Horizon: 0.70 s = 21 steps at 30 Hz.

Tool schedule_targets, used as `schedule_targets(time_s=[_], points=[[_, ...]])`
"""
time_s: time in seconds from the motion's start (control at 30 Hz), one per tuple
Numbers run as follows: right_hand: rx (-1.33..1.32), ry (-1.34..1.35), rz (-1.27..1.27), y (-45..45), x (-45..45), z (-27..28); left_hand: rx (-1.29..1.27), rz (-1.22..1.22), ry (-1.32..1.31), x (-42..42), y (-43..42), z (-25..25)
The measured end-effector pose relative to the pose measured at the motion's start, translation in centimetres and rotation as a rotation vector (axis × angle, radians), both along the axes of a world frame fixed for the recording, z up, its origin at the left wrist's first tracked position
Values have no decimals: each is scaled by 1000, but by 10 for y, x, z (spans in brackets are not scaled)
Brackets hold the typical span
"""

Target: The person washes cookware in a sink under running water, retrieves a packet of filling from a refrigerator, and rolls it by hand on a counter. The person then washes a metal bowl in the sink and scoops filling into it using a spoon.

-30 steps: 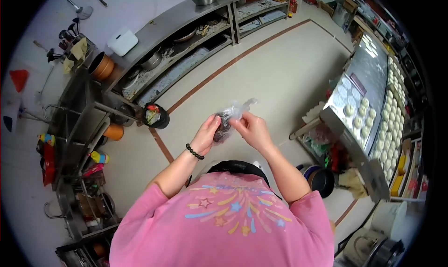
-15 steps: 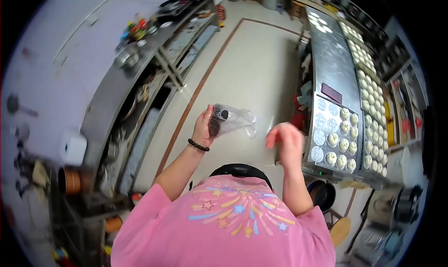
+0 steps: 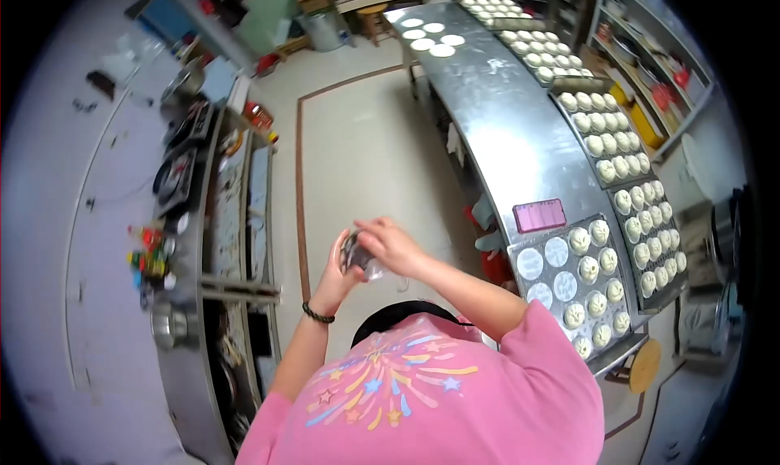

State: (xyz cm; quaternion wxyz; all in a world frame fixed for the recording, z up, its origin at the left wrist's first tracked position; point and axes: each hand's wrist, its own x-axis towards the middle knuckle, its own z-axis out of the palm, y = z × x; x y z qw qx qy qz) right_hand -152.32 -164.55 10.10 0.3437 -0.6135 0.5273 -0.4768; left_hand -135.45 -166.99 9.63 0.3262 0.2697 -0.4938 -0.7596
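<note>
In front of my chest a clear plastic bag with something dark in it [image 3: 355, 255] sits in my left hand [image 3: 331, 276], its fingers wrapped round the bag's left side. My right hand [image 3: 392, 244] lies over the bag's upper right part, fingers pressed together against it. The right hand hides part of the bag, and what the dark content is cannot be made out. A dark beaded bracelet [image 3: 318, 313] is on my left wrist.
At the right stands a long metal table [image 3: 496, 112] with a pink phone-like object [image 3: 539, 216] and a tray of buns and paper rounds [image 3: 530, 263]. More bun trays [image 3: 605, 132] line its far side. A metal counter [image 3: 191, 246] with pans runs along the left wall.
The view has swung toward the bun table. My right hand moved away from the bag, then came back onto it. My left hand has kept hold of the bag.
</note>
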Motion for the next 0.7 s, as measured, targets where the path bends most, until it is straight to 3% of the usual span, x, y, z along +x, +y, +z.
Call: schedule_targets(time_s=[0.07,0.1,0.17,0.27,0.33,0.4,0.47,0.5,0.63,0.7], points=[[123,15,83,-25,-11,11,-416,-53,-457,-17,-34,6],[128,11,45,-44,-22,14,-478,-62,-481,-25,-58,2],[73,334,61,-79,-48,18,-462,-120,-431,-43,-108,-3],[167,402,11,-105,-81,37,-307,-287,-379,-77,-167,-15],[239,297,-244,-124,-96,30,-91,-435,-389,-107,-210,-16],[-73,314,-656,-138,-111,21,-54,-621,-366,-144,-240,-19],[2,302,-784,-146,-117,22,15,-997,-232,-175,-259,-14],[41,294,-836,-150,-120,22,-236,-1132,-252,-188,-257,-6],[130,0,-987,-158,-142,10,-171,-1585,-289,-246,-268,-21],[108,-28,-1081,-149,-160,2,-350,-1715,-334,-281,-265,-15]])
